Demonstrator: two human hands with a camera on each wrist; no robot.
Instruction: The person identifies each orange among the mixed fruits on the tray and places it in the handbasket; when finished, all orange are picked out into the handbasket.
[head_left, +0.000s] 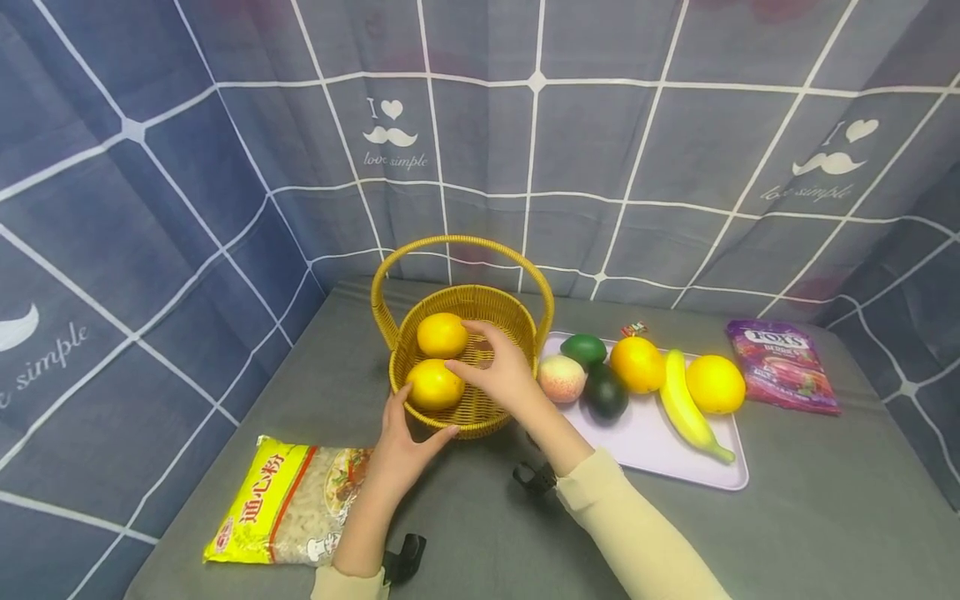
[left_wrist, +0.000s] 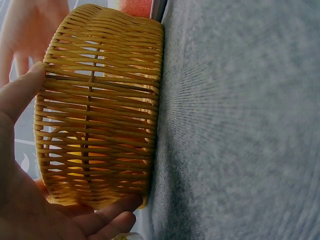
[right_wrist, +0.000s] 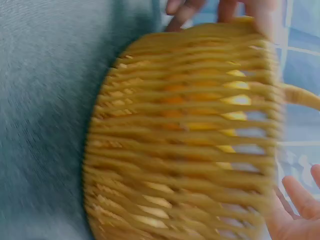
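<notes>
A golden woven basket (head_left: 480, 304) with a tall arched handle (head_left: 463, 240) stands on the grey cloth. Inside it, on the left, lie two round yellow-orange fruits, a far fruit (head_left: 441, 336) and a near fruit (head_left: 436, 386). My left hand (head_left: 399, 457) grips the basket's front left side; in the left wrist view its thumb (left_wrist: 25, 92) lies at the rim and its fingers wrap the wall. Over the basket's opening, my right hand (head_left: 501, 367) has its forefinger at the far fruit and its thumb at the near one, fingers fairly straight.
Right of the basket, a pale tray (head_left: 652, 458) holds a peach (head_left: 562, 379), a banana (head_left: 686, 408), two oranges (head_left: 637, 364) and two dark green fruits (head_left: 605, 393). A purple candy bag (head_left: 783, 367) lies beyond it. A yellow pasta bag (head_left: 288, 504) lies front left.
</notes>
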